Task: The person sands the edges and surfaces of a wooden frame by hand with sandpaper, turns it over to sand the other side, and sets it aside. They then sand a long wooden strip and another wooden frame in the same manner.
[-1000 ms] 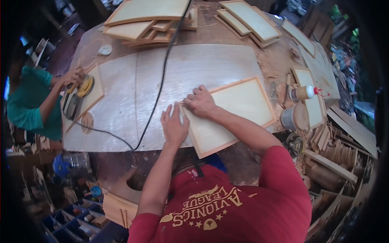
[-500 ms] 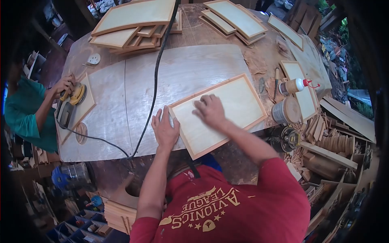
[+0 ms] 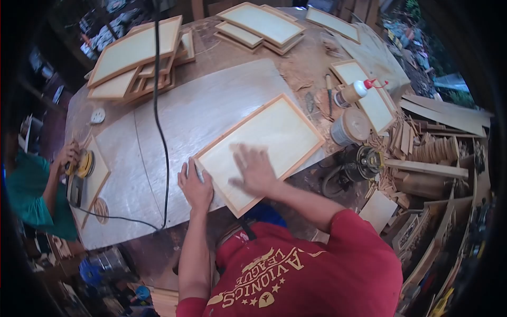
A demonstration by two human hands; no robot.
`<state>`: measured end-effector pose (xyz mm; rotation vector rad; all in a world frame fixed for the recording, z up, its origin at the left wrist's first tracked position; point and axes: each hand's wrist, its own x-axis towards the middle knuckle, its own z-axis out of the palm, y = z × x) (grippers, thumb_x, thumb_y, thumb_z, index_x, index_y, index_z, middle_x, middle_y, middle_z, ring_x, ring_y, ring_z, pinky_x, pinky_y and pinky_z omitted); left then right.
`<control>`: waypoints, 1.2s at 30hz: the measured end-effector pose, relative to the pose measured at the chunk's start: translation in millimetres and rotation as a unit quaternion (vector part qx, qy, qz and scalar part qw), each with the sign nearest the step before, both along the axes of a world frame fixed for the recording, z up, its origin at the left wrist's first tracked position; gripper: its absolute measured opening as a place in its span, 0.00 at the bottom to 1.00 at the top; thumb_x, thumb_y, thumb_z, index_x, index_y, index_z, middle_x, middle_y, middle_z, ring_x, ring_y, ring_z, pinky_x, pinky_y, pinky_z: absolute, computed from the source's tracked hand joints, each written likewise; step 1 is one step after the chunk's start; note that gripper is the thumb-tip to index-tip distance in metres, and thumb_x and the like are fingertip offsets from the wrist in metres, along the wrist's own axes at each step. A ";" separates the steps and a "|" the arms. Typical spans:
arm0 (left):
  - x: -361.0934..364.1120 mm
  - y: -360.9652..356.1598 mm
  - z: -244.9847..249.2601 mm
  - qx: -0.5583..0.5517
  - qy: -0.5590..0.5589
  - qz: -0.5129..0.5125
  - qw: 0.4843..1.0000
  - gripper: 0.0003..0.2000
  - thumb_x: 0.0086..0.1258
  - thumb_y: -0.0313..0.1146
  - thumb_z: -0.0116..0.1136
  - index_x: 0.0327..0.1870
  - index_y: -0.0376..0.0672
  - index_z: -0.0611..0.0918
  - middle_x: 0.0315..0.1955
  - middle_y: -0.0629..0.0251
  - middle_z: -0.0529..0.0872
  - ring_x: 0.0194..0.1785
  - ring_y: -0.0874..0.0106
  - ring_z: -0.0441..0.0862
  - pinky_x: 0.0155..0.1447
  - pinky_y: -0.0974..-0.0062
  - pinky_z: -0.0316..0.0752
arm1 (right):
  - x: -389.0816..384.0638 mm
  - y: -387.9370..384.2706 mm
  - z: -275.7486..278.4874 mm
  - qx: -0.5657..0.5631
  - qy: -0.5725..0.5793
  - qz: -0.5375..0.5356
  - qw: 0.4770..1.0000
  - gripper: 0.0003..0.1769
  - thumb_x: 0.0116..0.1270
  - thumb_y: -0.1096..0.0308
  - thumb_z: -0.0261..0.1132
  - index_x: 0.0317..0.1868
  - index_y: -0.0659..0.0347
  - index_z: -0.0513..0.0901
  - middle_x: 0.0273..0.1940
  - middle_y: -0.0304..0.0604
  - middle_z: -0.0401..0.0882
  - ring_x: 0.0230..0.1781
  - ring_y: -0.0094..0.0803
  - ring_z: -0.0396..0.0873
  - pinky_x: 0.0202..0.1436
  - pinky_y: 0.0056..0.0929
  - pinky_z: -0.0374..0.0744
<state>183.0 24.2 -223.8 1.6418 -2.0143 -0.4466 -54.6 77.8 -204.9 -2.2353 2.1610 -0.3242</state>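
A shallow wooden framed panel (image 3: 285,127) with a pale face and brown edging lies at a slant near the table's front edge. My right hand (image 3: 252,168) is spread over its pale face, palm down and slightly blurred; I see nothing in it. At the panel's left short side is my left hand (image 3: 195,186), its fingers apart and a little bent against the edging. The undersides of both hands are hidden.
A co-worker in a green shirt (image 3: 39,185) holds a yellow sander (image 3: 84,164) on a panel at left. A black cable (image 3: 161,127) hangs across the view. Stacked panels (image 3: 134,50) stand behind. A glue bottle (image 3: 354,92), tub (image 3: 351,127) and router (image 3: 364,161) are at right.
The view has shifted, so the table things appear further left. My right hand has moved across the panel towards its near left part, fingers more spread. My left hand stays at the panel's edge.
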 end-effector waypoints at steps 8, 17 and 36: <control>-0.8 -1.8 -0.4 0.003 0.002 0.006 1.000 0.33 0.73 0.39 0.59 0.78 0.34 0.71 0.71 0.43 0.77 0.80 0.50 0.66 0.86 0.47 0.50 | -109.5 -28.0 5.6 0.021 0.049 -0.163 0.985 0.43 0.77 0.35 0.56 0.79 0.59 0.70 0.80 0.61 0.64 0.67 0.58 0.72 0.69 0.59 0.69; 2.5 -1.6 -8.1 -0.026 -0.001 -0.012 1.000 0.33 0.73 0.38 0.59 0.78 0.34 0.70 0.71 0.45 0.77 0.80 0.50 0.66 0.86 0.47 0.50 | -142.0 -29.7 -0.8 0.009 0.057 -0.114 0.992 0.50 0.75 0.34 0.58 0.79 0.71 0.65 0.80 0.61 0.64 0.64 0.55 0.74 0.66 0.56 0.70; 1.4 -6.0 -3.2 -0.039 -0.028 -0.021 0.999 0.31 0.75 0.39 0.58 0.77 0.36 0.71 0.72 0.50 0.78 0.79 0.50 0.67 0.85 0.46 0.51 | 41.7 35.3 13.9 0.064 -0.058 0.190 0.978 0.50 0.73 0.38 0.62 0.81 0.68 0.62 0.78 0.59 0.68 0.60 0.55 0.76 0.64 0.56 0.71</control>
